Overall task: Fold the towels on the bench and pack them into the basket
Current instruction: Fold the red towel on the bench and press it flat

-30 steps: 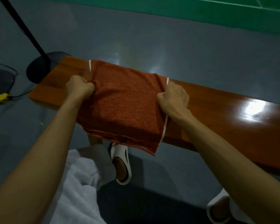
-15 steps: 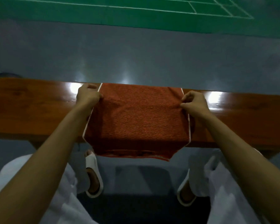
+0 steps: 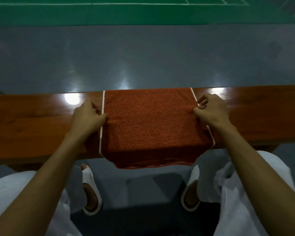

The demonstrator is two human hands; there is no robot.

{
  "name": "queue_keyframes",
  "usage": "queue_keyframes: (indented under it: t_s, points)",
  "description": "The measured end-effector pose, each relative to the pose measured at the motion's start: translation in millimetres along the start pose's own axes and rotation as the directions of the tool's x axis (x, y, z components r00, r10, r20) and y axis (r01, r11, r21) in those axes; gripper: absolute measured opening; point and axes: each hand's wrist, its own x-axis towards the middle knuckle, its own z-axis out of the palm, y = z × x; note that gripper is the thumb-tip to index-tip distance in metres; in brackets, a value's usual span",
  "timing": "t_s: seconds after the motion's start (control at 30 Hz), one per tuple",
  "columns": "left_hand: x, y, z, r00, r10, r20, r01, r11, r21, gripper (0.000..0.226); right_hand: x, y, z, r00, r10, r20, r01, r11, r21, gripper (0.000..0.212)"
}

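The wooden bench (image 3: 32, 126) runs from 9 to 3 o'clock, and the red towel (image 3: 150, 120) now lies square and flat across its middle, no longer slanted, one end hanging toward 6 o'clock. The left hand (image 3: 88, 117) at its 9 o'clock edge and the right hand (image 3: 210, 110) at 3 o'clock pinch the white-trimmed sides, so I judge folding can start.
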Motion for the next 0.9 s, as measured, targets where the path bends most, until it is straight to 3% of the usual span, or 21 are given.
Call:
queue_keyframes:
  t_s: [0.1,0.2,0.3,0.5,0.6,0.73,0.9]
  points:
    - [-13,9,16,0.953,0.270,-0.138,-0.243,0.952,0.186,0.051,-4,-7,10,0.991,-0.127,-0.031,0.126,0.992,-0.007,0.044]
    - [-24,18,42,0.919,0.389,0.069,-0.395,0.899,0.190,0.067,-5,-7,28,0.975,-0.199,0.096,0.207,0.975,-0.076,0.070]
    - [-30,15,59,0.888,0.425,0.174,-0.459,0.811,0.363,0.075,-9,-7,46,0.960,-0.166,0.224,0.224,0.937,-0.267,0.071]
    - [-27,5,49,0.883,0.429,0.188,-0.468,0.793,0.391,0.082,-18,-12,60,0.987,-0.071,0.143,0.111,0.949,-0.294,0.072]
    - [-31,3,45,0.888,0.422,0.184,-0.460,0.820,0.339,0.078,-17,-11,57,0.990,-0.103,0.098,0.121,0.971,-0.207,0.068]
    - [-37,1,36,0.896,0.445,-0.007,-0.433,0.876,0.212,0.061,-10,-6,37,0.992,-0.122,-0.038,0.121,0.992,-0.040,0.054]
    - [-36,-5,24,0.931,0.305,-0.202,-0.260,0.940,0.219,0.039,-9,1,21,0.996,-0.026,-0.089,0.016,0.993,-0.116,0.035]
